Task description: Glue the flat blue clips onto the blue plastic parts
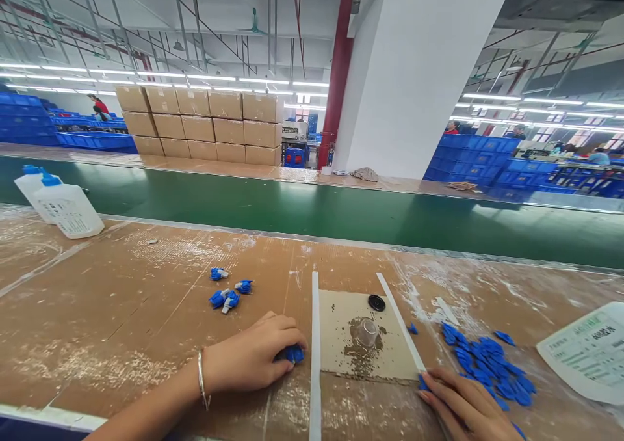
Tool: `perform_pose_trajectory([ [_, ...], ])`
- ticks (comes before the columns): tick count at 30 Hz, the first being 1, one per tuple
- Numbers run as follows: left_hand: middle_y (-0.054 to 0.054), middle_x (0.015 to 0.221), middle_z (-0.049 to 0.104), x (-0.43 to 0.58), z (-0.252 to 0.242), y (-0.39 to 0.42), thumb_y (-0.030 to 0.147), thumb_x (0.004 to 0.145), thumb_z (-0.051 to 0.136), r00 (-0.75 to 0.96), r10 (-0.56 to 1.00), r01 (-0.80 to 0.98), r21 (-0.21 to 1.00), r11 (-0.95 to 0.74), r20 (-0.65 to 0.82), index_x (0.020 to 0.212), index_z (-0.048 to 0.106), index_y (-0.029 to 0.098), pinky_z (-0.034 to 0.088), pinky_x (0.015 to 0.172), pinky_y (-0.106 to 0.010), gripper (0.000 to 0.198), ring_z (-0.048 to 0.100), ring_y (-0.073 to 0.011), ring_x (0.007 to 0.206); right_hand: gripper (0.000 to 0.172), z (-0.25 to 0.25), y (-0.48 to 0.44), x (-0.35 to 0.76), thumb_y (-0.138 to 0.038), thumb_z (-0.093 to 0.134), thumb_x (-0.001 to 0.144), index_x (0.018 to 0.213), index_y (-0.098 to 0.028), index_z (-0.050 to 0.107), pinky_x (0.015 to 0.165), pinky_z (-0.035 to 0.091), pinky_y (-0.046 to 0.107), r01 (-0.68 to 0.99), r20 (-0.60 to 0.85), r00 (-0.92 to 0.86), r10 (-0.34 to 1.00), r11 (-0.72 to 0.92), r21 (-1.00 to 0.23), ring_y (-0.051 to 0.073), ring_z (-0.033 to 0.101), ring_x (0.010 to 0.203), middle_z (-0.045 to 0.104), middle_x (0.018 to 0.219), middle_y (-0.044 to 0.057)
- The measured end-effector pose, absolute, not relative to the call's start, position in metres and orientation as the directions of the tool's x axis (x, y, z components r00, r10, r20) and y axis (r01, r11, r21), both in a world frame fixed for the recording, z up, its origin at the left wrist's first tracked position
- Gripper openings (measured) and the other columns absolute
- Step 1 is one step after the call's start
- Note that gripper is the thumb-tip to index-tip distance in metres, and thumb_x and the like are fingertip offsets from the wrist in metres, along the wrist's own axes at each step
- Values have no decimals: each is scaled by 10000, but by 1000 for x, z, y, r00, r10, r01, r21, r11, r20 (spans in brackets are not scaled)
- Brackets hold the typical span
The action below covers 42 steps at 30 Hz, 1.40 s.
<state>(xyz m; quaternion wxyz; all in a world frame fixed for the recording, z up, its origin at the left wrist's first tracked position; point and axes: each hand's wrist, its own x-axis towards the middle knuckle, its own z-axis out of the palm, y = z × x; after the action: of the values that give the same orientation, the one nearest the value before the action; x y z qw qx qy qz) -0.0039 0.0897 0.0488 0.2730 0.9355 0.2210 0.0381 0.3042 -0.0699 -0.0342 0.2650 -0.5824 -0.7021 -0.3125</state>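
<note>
Clamps left hand (253,360) around a blue piece (294,354) just left of the glue pad (341,356), rests right hand (463,405) flat, unclenched, at its right corner by the blue pile (487,363) (likely heaped there for easy reach).

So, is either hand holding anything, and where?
The left hand closes over a small blue part, the hold hidden; right hand only touches the blue pile.

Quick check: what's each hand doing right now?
Left hand: closed on a blue piece.
Right hand: open, resting beside the pile of blue pieces.
</note>
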Motion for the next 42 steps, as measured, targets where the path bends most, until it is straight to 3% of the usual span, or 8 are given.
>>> perform_pose_trajectory([
  [9, -14, 941, 626, -1, 48, 92, 178, 788, 594, 850, 524, 317, 845, -431, -52, 1085, 600, 218, 434, 789, -291, 300, 556, -152, 831, 328, -31, -71, 315, -357, 368, 941, 906, -242, 673, 736, 530, 226, 941, 601, -339, 724, 271, 203, 144, 672, 831, 708, 916, -3],
  [12, -30, 964, 636, 1, 45, 93, 193, 773, 631, 865, 492, 204, 963, -173, -95, 1067, 581, 192, 446, 768, -281, 298, 602, -157, 860, 230, -30, -70, 314, -387, 454, 899, 968, -256, 630, 735, 533, 231, 974, 592, -207, 779, 222, 48, 155, 667, 849, 697, 932, -3],
  [17, -55, 886, 689, 3, 41, 95, 221, 774, 680, 903, 417, 64, 993, 104, -102, 1045, 557, 165, 458, 720, -259, 303, 656, -159, 825, 259, -24, -53, 292, -398, 538, 848, 1075, -272, 537, 727, 520, 247, 931, 587, 112, 802, 122, -344, 153, 638, 839, 651, 968, 6],
  [24, -78, 877, 708, 3, 34, 95, 229, 762, 710, 899, 425, 28, 982, 187, -107, 993, 616, 133, 469, 765, -265, 268, 662, -155, 834, 288, -18, -14, 273, -330, 532, 862, 1140, -260, 506, 853, 481, 312, 902, 572, 47, 819, 210, -376, 169, 591, 986, 589, 1055, 47],
  [29, -83, 881, 708, 4, 33, 94, 245, 757, 716, 891, 439, 25, 977, 214, -119, 993, 608, 134, 468, 747, -262, 282, 662, -162, 842, 244, -14, -9, 268, -357, 524, 853, 1066, -250, 577, 870, 473, 353, 841, 476, 107, 873, 176, -512, 194, 588, 995, 608, 1050, 56],
  [32, -78, 883, 705, 5, 32, 91, 243, 764, 713, 898, 426, 5, 970, 242, -111, 980, 579, 146, 454, 734, -245, 272, 661, -157, 852, 274, -8, -16, 248, -412, 582, 808, 1030, -251, 579, 868, 480, 327, 644, 397, 261, 880, 148, -751, 187, 600, 972, 640, 1047, 46],
  [35, -53, 890, 679, 7, 29, 87, 221, 777, 707, 916, 395, -51, 961, 271, -63, 1004, 530, 172, 437, 728, -232, 292, 662, -156, 873, 346, -8, -24, 221, -428, 621, 785, 1067, -254, 525, 859, 496, 302, 233, 238, 408, 882, 151, -961, 178, 614, 969, 667, 1047, 46],
  [42, -22, 996, 574, 11, 28, 80, 185, 746, 737, 917, 399, -125, 936, 328, -18, 1097, 474, 216, 456, 756, -268, 439, 669, -174, 876, 399, -16, -22, 170, -424, 705, 721, 1049, -271, 537, 795, 529, 302, -312, 81, 372, 925, 207, -927, 184, 651, 914, 696, 991, 36],
])
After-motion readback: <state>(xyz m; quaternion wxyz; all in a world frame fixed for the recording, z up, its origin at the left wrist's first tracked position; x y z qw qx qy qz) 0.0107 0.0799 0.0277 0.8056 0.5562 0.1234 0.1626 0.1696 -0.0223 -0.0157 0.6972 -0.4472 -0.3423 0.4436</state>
